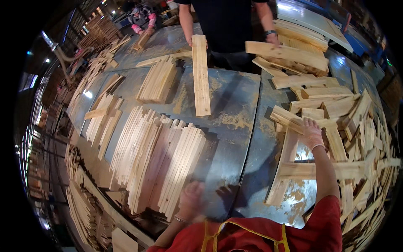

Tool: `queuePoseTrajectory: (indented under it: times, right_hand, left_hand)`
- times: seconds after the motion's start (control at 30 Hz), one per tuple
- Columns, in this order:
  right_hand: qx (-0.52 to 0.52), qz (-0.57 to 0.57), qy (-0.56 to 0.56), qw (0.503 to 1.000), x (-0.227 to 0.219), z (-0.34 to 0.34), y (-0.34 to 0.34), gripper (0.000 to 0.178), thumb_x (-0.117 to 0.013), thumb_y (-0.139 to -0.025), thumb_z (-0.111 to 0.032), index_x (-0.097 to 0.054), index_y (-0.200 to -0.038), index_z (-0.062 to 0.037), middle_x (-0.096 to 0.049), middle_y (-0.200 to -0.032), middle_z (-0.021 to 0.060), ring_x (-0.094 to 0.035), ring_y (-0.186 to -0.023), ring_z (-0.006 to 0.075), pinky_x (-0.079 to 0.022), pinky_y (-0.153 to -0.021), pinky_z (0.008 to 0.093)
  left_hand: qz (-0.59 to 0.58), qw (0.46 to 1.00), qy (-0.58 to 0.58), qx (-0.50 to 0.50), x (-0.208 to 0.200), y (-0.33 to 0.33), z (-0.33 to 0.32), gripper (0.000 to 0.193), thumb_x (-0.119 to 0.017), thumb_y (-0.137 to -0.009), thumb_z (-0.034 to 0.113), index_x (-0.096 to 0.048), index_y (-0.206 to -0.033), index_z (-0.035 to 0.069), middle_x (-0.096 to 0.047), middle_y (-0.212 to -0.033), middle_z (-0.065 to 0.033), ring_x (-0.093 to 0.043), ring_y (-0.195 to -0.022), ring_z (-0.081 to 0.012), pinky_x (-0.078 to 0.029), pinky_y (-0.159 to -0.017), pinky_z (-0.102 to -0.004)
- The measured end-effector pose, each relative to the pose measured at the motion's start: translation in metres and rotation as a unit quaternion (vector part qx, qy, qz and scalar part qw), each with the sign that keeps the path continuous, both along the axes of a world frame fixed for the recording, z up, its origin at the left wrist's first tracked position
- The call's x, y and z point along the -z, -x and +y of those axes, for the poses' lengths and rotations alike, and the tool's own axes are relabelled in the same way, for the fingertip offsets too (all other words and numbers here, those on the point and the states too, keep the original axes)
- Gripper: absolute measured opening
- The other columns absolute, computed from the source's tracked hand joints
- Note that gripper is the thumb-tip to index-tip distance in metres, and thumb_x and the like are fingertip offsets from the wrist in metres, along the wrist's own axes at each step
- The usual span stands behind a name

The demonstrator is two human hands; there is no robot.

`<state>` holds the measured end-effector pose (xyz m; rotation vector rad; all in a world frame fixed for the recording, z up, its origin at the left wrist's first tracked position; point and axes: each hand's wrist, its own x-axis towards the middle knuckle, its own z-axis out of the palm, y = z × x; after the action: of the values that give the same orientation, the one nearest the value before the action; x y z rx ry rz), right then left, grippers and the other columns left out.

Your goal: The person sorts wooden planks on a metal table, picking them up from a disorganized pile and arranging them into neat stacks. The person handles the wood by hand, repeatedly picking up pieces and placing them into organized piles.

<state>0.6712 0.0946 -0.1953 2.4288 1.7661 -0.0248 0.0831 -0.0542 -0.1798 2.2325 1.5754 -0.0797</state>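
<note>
the right hand lies with its fingers partly bent over the near end of a short pale board toward the right edge of the metal-topped worktop; the thumb is hidden, so i cannot tell whether it grips or only presses; the left hand is blurred at the worktop's near edge, just beside a big row of narrow boards; i cannot tell how far its fingers are bent or whether they hold anything; below the right hand a long board slants toward the near edge, with a crosswise board over it; a jumbled heap of offcuts covers the right edge; at the far edge a co-worker in a dark top holds a long plank in one hand, the other hand being at a wide board; a smaller stack of boards stands left of the plank.
</note>
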Motion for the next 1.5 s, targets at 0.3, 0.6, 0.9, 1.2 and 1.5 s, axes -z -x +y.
queuePoseTrajectory:
  times: [0.3,0.6,0.9,1.2,1.5]
  right_hand:
    - [0.03,0.007,0.12,0.992,0.012,0.003,-0.026,0.116,-0.09,-0.069,-0.038,-0.031,-0.164,-0.0099,-0.055,-0.146,0.0204,-0.054,-0.136,0.0374,-0.042,-0.116,0.048]
    - [-0.07,0.288,-0.141,0.945,-0.096,-0.059,0.181,0.117,-0.089,-0.067,-0.036,-0.03,-0.163,-0.0037,-0.055,-0.138,0.0285,-0.056,-0.128,0.0448,-0.046,-0.112,0.0468]
    - [-0.028,0.746,-0.179,0.641,-0.094,-0.125,0.388,0.108,-0.085,-0.083,-0.03,-0.022,-0.164,0.0045,-0.049,-0.154,0.027,-0.048,-0.143,0.0366,-0.038,-0.121,0.0432]
    - [0.296,0.442,-0.234,0.814,0.025,-0.276,0.2,0.094,-0.076,-0.089,-0.049,-0.041,-0.157,0.0058,-0.056,-0.15,0.0273,-0.053,-0.143,0.0366,-0.04,-0.119,0.0395]
    - [0.531,0.673,-0.314,0.409,0.087,-0.294,0.09,0.04,-0.071,-0.097,-0.026,-0.058,-0.132,-0.0098,-0.068,-0.104,0.0084,-0.064,-0.09,0.0197,-0.054,-0.077,0.0354]
  left_hand:
    - [0.07,0.994,0.067,0.058,-0.008,-0.036,-0.042,0.074,-0.072,-0.091,0.049,-0.049,-0.152,0.014,-0.053,-0.15,-0.0173,-0.055,-0.134,-0.0391,-0.046,-0.107,-0.0519]
    - [-0.124,0.984,-0.061,0.115,-0.018,-0.043,-0.022,0.078,-0.077,-0.087,0.041,-0.05,-0.148,0.001,-0.056,-0.143,-0.0238,-0.058,-0.127,-0.0408,-0.049,-0.103,-0.0489]
    - [-0.228,0.968,0.028,-0.1,-0.051,-0.056,0.01,0.06,-0.075,-0.088,0.028,-0.057,-0.137,-0.001,-0.073,-0.107,-0.0237,-0.073,-0.098,-0.0411,-0.058,-0.089,-0.0485]
    - [-0.438,0.88,0.175,-0.058,0.042,-0.049,0.018,0.049,-0.072,-0.088,0.017,-0.064,-0.133,-0.002,-0.072,-0.122,-0.0205,-0.072,-0.109,-0.0335,-0.056,-0.094,-0.0362]
    - [-0.048,0.95,-0.133,0.279,0.042,-0.211,-0.046,0.084,-0.076,-0.082,0.047,-0.05,-0.149,0.003,-0.06,-0.139,-0.0197,-0.062,-0.123,-0.0417,-0.048,-0.107,-0.0496]
